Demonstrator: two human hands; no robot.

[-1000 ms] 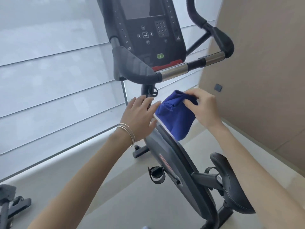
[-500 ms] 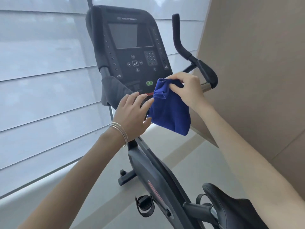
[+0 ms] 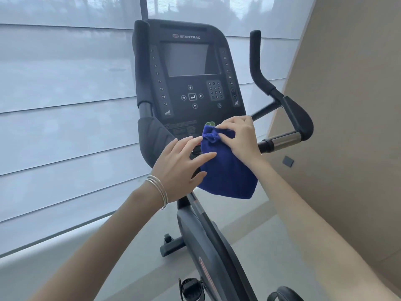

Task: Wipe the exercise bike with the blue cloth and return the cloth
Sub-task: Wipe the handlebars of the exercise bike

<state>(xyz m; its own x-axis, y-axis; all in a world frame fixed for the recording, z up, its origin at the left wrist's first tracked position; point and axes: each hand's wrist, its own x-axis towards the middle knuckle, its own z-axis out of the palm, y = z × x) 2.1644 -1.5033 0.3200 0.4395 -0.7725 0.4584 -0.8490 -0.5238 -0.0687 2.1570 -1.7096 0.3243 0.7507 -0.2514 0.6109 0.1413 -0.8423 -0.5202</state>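
Note:
The black exercise bike [image 3: 208, 242] stands before me, its console [image 3: 191, 83] upright with a dark screen and button pads. The blue cloth [image 3: 225, 170] hangs in front of the console's lower edge, bunched at its top. My right hand [image 3: 238, 137] pinches that bunched top against the console base, just below a green button. My left hand [image 3: 180, 168] has its fingers spread and rests flat against the cloth's left side, with thin bangles on the wrist. The cloth hides the middle of the handlebar.
The right handlebar [image 3: 288, 118] with its chrome section [image 3: 282, 140] juts out toward a beige wall [image 3: 347, 127]. A padded left grip [image 3: 154, 137] sits beside my left hand. White blinds [image 3: 65, 105] cover the window behind. A pedal [image 3: 191, 290] and the saddle edge [image 3: 282, 294] lie below.
Both hands and the cloth have risen from the frame post up to the console's lower edge. My view has tilted up, bringing the whole console into sight.

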